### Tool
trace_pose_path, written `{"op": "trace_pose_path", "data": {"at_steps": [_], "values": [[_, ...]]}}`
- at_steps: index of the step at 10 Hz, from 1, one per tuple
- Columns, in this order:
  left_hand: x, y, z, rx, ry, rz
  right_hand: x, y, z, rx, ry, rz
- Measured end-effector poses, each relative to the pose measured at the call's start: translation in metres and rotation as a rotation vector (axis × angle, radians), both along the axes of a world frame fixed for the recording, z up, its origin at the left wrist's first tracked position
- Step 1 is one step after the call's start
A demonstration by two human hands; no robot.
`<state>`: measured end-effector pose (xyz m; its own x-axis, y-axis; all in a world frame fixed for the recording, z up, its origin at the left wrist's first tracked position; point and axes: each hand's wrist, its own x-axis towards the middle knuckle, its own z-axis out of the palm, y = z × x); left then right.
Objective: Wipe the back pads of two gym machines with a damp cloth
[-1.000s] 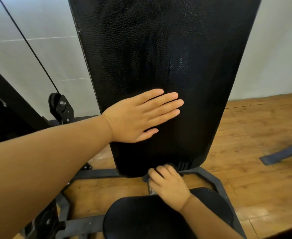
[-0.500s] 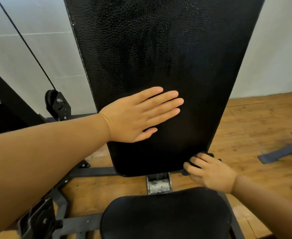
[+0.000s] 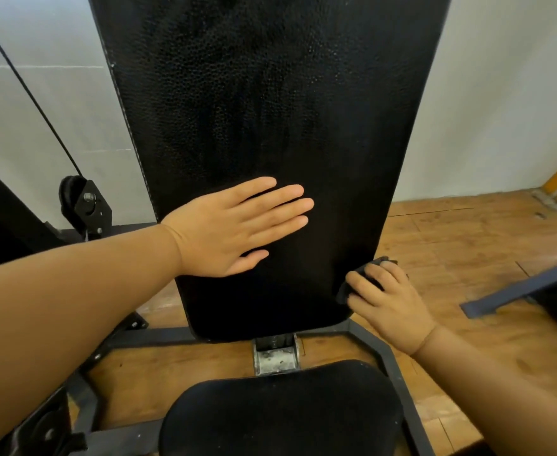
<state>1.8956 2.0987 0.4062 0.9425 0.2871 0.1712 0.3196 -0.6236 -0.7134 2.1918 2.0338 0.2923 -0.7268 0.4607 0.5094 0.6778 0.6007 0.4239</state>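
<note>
A tall black textured back pad (image 3: 270, 110) fills the middle of the head view, standing upright above a black seat pad (image 3: 280, 413). My left hand (image 3: 234, 228) lies flat on the pad's lower half, fingers spread and pointing right, holding nothing. My right hand (image 3: 385, 297) is at the pad's lower right edge, closed on a small dark cloth (image 3: 362, 278) that presses against the pad's side. Most of the cloth is hidden under my fingers.
A dark steel frame (image 3: 389, 357) runs around the seat on a wooden floor (image 3: 468, 245). A cable and pulley (image 3: 84, 202) stand at the left by the white wall. Another machine's dark bar (image 3: 517, 291) lies at the right.
My right hand with the cloth has moved from under the pad's bottom middle to its lower right corner, then slightly up the right edge. My left hand has stayed flat on the pad.
</note>
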Motion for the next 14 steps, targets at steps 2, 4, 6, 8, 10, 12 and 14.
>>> {"op": "trace_pose_path", "data": {"at_steps": [2, 4, 6, 8, 10, 12, 14], "values": [[0.003, -0.010, 0.000, -0.172, -0.019, 0.072, -0.037, -0.037, -0.037, -0.278, 0.267, -0.294], [0.015, -0.044, 0.039, -0.373, 0.089, 0.279, -0.066, -0.035, 0.079, -0.199, 0.690, -0.106], [0.015, -0.039, 0.137, -0.122, -0.498, 0.422, -0.078, 0.020, 0.319, 0.205, 1.031, -0.042], [0.021, -0.029, 0.184, -0.255, -0.484, 0.817, -0.108, 0.092, 0.394, 0.264, 0.798, -0.173], [0.020, -0.033, 0.190, -0.316, -0.423, 0.888, -0.105, 0.083, 0.340, 0.238, 0.686, -0.235], [0.026, -0.044, 0.222, -0.423, -0.258, 1.002, -0.077, 0.003, 0.249, -0.709, 0.443, -0.576], [0.029, -0.097, 0.194, -0.660, -0.267, 0.951, -0.054, -0.116, 0.054, -0.867, 0.385, -0.523]]}}
